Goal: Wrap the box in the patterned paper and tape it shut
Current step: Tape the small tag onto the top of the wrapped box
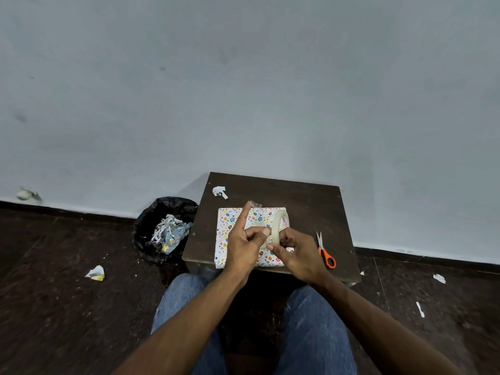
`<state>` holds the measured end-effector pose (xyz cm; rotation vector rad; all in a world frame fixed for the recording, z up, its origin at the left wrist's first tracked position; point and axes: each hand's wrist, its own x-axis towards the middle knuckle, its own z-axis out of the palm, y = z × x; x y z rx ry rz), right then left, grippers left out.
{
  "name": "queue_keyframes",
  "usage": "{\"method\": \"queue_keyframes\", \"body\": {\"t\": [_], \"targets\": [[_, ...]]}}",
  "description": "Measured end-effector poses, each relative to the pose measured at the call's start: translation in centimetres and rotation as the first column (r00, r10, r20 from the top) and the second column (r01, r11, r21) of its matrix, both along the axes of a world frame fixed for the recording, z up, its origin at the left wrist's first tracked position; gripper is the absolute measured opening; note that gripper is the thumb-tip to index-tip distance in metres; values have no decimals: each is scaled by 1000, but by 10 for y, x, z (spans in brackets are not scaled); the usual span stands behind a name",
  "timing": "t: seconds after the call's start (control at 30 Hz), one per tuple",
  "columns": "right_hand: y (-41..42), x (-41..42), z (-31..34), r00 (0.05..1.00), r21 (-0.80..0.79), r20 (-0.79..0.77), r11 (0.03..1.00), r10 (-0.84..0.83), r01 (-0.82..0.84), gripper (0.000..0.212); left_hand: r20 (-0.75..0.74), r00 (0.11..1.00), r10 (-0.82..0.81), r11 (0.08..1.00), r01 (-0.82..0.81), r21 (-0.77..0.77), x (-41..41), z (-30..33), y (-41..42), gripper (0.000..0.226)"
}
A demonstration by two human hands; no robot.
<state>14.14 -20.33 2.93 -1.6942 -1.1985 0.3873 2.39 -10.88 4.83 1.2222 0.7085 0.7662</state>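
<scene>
Fingers of both hands grip the tape roll [278,226] (pink lettering, unreadable) over the wrapped box [232,220].

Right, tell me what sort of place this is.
Probably a bare room at home, used as a makeshift craft corner: a small dark table against a plain wall, a bin of paper scraps, scissors.

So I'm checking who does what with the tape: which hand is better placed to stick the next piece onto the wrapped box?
Probably the left hand: a short tape piece hangs from its raised forefinger, right above the wrapped box. The right hand grips the tape roll, so it's occupied.
</scene>
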Motion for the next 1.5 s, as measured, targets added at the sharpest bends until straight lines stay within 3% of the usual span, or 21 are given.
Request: {"method": "queue_keyframes", "body": {"t": [0.1,0.2,0.4,0.67,0.73,0.8,0.87,0.93,1.0,1.13,1.37,1.5], "targets": [[-5,11,-4,982,-101,151,986,-117,133,37,-3,1000,6,1000,-6,-24,-2,-4,2,69],[-11,31,-5,906,-297,363,895,-216,332,26,-72,997,27,1000,-27,-2,-6,-9,6,65],[-3,73,-12,793,-449,608,810,-34,379,19,-149,988,43,999,-38,37,-11,-16,13,58],[22,88,-28,741,-636,648,658,173,403,22,-191,981,17,997,-3,75,-18,-16,19,58],[25,86,-31,765,-597,634,701,115,389,15,-196,980,12,997,4,81,-18,-18,23,59],[28,78,-28,827,-437,554,813,-96,386,11,-196,981,17,996,0,89,-19,-20,25,59],[37,64,-10,910,-308,315,878,-269,366,9,-196,980,21,996,-3,89,-18,-21,27,59],[46,44,15,967,-276,-53,934,-250,227,9,-194,981,20,996,-3,92,-19,-23,26,61],[52,24,35,945,-275,-292,959,-145,63,11,-190,982,17,995,3,105,-19,-24,25,61],[58,2,35,890,-280,-451,957,-58,-80,10,-178,984,13,994,7,111,-21,-24,23,61],[55,-9,29,826,-271,-553,961,-109,-55,8,-205,978,31,993,-8,114,-27,-26,29,63],[55,-8,24,766,-367,-598,930,-236,-1,11,-343,934,102,974,-23,227,-31,-38,39,60]]}}
